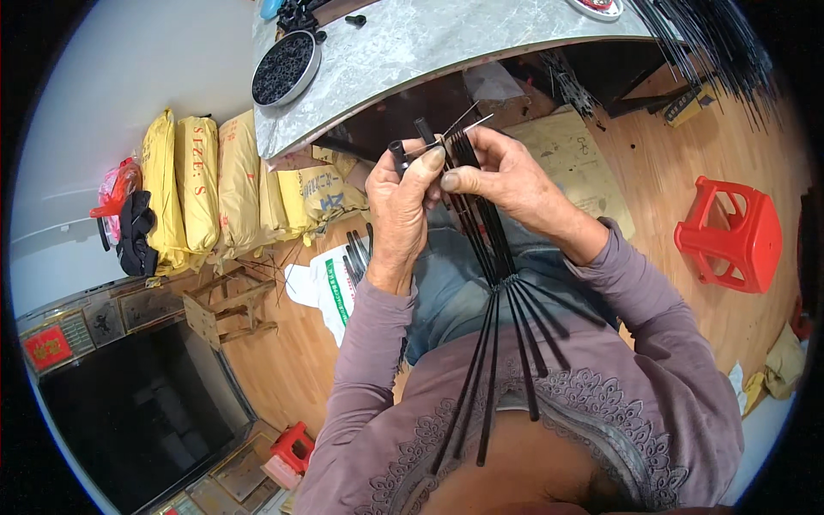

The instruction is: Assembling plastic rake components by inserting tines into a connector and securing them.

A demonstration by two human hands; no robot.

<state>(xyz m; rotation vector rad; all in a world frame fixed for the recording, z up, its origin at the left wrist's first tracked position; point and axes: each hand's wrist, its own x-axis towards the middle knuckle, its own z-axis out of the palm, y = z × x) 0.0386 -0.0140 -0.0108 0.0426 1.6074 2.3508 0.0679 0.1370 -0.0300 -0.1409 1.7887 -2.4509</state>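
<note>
A bundle of thin black rods, which look like umbrella ribs (485, 236), is held up over my lap. Gathered at a joint near my waist, they fan out toward my chest. My left hand (396, 202) is closed, its thumb pressing at the top of the bundle. Two short black tubular pieces (397, 151) stick out by its fingers. My right hand (519, 180) pinches the upper ends of the ribs, its thumb meeting the left thumb. A thin pale wire (477, 123) pokes out above the fingers. The fingertips hide the exact point of contact.
Ahead is a grey marble-patterned table (403, 51) with a round dish of small black parts (286, 69). More black rods (712, 47) overhang its right end. Yellow sacks (199, 180) line the left wall. A red stool (734, 233) stands at right, a wooden stool (227, 305) at left.
</note>
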